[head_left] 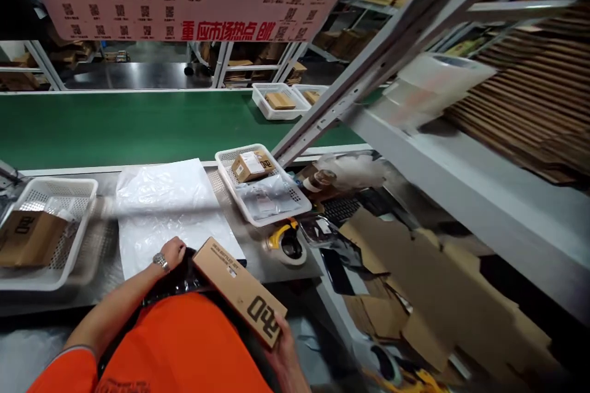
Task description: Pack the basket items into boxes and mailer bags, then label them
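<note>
My right hand (pixel 284 349) grips the lower right end of a long brown cardboard box (pixel 235 285) with black printing. The box is tilted, its other end near my left hand. With a wristwatch at the wrist, my left hand (pixel 173 253) is closed on the edge of a black plastic bag (pixel 184 273), which lies close against my body and is partly hidden by the box. Beneath and beyond that hand, white plastic mailer bags (pixel 166 196) lie flat on the metal table (pixel 258 267).
White baskets stand left (pixel 80 245) and right (pixel 302 202), holding packages. A yellow tape dispenser (pixel 283 239), a phone (pixel 337 271) and flattened cardboard (pixel 415 282) lie to the right. Behind runs a green conveyor (pixel 138 129). A metal post (pixel 341 92) and shelf (pixel 483 178) overhang the right side.
</note>
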Action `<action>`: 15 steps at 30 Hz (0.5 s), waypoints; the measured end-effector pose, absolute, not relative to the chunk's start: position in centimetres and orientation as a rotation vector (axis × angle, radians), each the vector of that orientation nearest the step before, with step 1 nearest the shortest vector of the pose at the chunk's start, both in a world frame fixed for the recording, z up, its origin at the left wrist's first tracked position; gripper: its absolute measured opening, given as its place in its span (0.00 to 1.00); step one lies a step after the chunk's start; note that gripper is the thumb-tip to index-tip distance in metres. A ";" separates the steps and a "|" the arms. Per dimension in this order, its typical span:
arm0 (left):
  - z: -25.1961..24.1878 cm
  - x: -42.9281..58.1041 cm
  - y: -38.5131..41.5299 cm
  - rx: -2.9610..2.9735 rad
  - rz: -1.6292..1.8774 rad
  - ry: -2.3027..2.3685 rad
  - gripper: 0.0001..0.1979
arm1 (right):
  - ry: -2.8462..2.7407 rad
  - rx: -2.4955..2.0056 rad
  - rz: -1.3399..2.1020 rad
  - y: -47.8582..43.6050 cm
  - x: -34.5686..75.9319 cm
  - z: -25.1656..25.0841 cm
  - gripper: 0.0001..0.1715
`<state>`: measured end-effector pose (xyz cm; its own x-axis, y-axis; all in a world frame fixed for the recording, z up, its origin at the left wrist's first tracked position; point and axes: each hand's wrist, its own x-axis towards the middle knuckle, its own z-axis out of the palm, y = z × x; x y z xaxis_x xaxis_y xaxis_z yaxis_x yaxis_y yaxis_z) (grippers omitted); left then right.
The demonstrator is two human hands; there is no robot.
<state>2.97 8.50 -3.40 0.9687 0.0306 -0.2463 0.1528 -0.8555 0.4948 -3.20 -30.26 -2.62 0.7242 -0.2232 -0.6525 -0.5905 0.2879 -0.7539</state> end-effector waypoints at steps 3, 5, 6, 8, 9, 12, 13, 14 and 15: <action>-1.9 5.2 8.7 2.473 -0.180 0.211 0.16 | 0.847 -1.205 0.366 -30.3 -2.0 -2.3 0.35; -0.9 6.0 8.4 2.400 -0.094 0.220 0.15 | 0.786 -1.210 0.403 -29.6 -1.1 -2.1 0.36; -0.5 6.2 8.1 2.384 -0.066 0.199 0.15 | 0.764 -1.218 0.412 -29.1 -0.7 -1.9 0.36; 0.3 6.1 7.5 2.380 -0.032 0.109 0.14 | 0.756 -1.212 0.408 -27.8 0.0 -1.8 0.35; 0.6 5.8 7.1 2.383 -0.013 0.043 0.13 | 0.764 -1.190 0.404 -27.0 0.2 -1.7 0.34; 1.5 4.9 5.6 2.388 0.072 -0.150 0.13 | 0.737 -1.097 0.443 -24.7 0.6 -1.8 0.35; 1.7 4.6 5.0 2.388 0.102 -0.198 0.13 | 0.709 -1.086 0.471 -23.8 0.8 -1.8 0.36; 2.0 4.5 4.3 2.390 0.123 -0.242 0.13 | 0.683 -1.089 0.499 -22.9 1.1 -1.9 0.37; 2.3 4.3 3.5 2.393 0.134 -0.286 0.13 | 0.653 -1.098 0.517 -21.9 1.6 -2.0 0.37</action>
<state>4.30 3.52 2.31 0.9700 -0.1684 0.1752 -0.2424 -0.7219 0.6481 1.57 -21.92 -1.95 0.7046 0.0627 -0.7068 -0.6734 0.3731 -0.6382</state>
